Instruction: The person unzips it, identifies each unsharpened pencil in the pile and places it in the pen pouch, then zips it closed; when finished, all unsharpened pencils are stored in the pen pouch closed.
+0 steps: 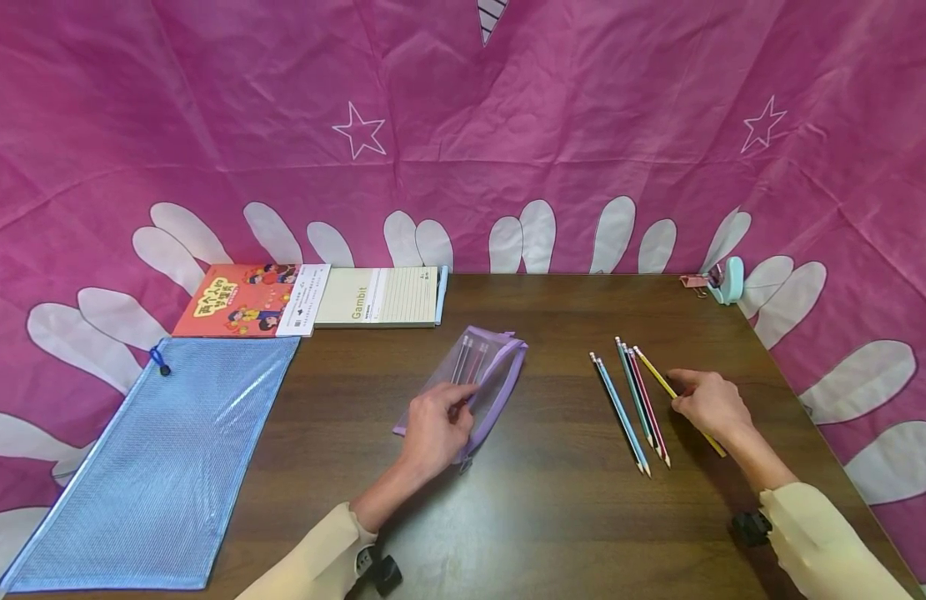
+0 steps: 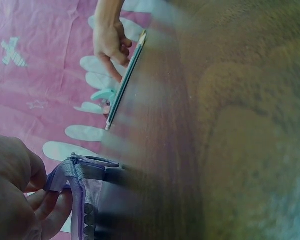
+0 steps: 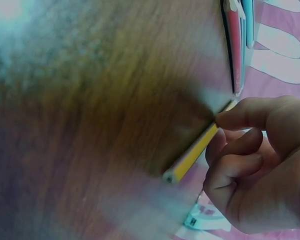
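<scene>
My left hand (image 1: 437, 427) grips the edge of a see-through mesh pencil case (image 1: 493, 350) with purple trim and an open zip side. In the left wrist view, thumb and fingers pinch the purple fabric (image 2: 57, 180) near the zip. Several slim pencils (image 1: 470, 360) show through the mesh. To the right, my right hand (image 1: 710, 404) pinches a yellow pencil (image 1: 658, 374) lying slantwise at the table. The right wrist view has the thumb pressed against the yellow pencil (image 3: 192, 154), other fingers curled. Left of it lie several blue, green and red-black pencils (image 1: 620, 412), side by side.
A blue mesh zip bag (image 1: 170, 467) covers the table's left part. Behind it lie a red picture book (image 1: 241, 300) and a cream notebook (image 1: 380, 296). A mint-green tape dispenser (image 1: 731, 280) and a pink binder clip (image 1: 695, 282) stand at the back right corner.
</scene>
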Action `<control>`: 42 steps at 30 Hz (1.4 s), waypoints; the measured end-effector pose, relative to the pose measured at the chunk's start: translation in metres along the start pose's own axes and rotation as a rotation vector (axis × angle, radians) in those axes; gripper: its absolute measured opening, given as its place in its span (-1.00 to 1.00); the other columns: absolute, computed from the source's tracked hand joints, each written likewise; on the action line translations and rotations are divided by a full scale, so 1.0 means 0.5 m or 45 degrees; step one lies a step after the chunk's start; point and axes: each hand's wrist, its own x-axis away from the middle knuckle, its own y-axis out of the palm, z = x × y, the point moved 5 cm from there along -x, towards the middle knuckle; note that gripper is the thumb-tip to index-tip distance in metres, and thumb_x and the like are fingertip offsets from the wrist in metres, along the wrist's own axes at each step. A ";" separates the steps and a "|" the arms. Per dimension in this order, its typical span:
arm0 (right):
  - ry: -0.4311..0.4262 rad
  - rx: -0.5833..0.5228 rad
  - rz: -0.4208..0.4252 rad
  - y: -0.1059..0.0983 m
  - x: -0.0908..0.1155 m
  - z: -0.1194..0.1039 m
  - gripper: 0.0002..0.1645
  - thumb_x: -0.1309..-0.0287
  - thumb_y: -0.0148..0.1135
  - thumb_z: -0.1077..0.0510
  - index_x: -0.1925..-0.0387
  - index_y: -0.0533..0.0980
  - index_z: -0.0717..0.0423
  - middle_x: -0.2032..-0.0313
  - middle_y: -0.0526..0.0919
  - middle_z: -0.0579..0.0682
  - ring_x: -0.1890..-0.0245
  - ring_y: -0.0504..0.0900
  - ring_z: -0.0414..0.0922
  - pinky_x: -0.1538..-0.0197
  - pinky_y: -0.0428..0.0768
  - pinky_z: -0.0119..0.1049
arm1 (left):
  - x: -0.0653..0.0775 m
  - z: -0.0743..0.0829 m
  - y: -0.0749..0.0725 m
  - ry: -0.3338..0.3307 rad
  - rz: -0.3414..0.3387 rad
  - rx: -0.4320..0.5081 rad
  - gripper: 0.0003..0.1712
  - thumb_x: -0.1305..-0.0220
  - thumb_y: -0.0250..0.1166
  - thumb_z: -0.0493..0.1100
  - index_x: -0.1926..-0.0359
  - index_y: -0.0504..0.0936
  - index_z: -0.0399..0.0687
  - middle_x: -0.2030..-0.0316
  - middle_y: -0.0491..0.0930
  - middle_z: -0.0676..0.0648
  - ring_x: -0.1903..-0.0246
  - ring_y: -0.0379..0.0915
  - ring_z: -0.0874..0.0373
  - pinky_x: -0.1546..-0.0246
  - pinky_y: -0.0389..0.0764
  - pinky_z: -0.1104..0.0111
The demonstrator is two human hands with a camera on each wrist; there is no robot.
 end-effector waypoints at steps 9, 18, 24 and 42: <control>-0.040 0.005 0.074 -0.003 -0.001 -0.002 -0.45 -0.11 0.24 0.26 -0.15 0.48 0.43 0.22 0.66 0.37 0.33 0.58 0.17 0.33 0.49 0.02 | 0.000 0.000 0.000 -0.019 -0.007 -0.002 -0.61 0.07 0.28 -0.53 0.16 0.77 -0.27 0.38 0.68 -0.13 0.52 0.48 0.20 0.54 0.51 0.44; -0.125 -0.143 0.166 -0.012 0.005 -0.010 -0.57 -0.19 0.19 0.32 -0.08 0.52 0.43 0.18 0.65 0.40 0.33 0.56 0.13 0.35 0.45 -0.14 | 0.002 0.000 0.001 -0.018 -0.003 0.008 -0.60 0.09 0.28 -0.54 0.15 0.76 -0.28 0.37 0.68 -0.15 0.53 0.49 0.19 0.55 0.52 0.45; 0.006 -0.432 -0.017 -0.008 0.011 -0.019 -0.50 -0.34 0.03 0.30 -0.26 0.36 0.45 0.00 0.45 0.46 0.19 0.47 0.18 0.27 0.47 -0.17 | 0.001 0.000 0.001 -0.015 -0.005 0.014 -0.61 0.08 0.28 -0.54 0.16 0.76 -0.29 0.40 0.67 -0.15 0.55 0.46 0.19 0.56 0.50 0.43; -0.006 -1.095 -0.197 0.009 0.018 -0.075 -0.46 -0.34 -0.04 0.38 -0.29 0.10 0.40 0.49 0.35 -0.10 0.49 0.34 -0.21 0.44 0.49 -0.36 | 0.005 -0.002 0.004 -0.024 -0.003 0.027 -0.58 0.10 0.26 -0.55 0.15 0.76 -0.27 0.39 0.67 -0.15 0.54 0.47 0.20 0.56 0.51 0.45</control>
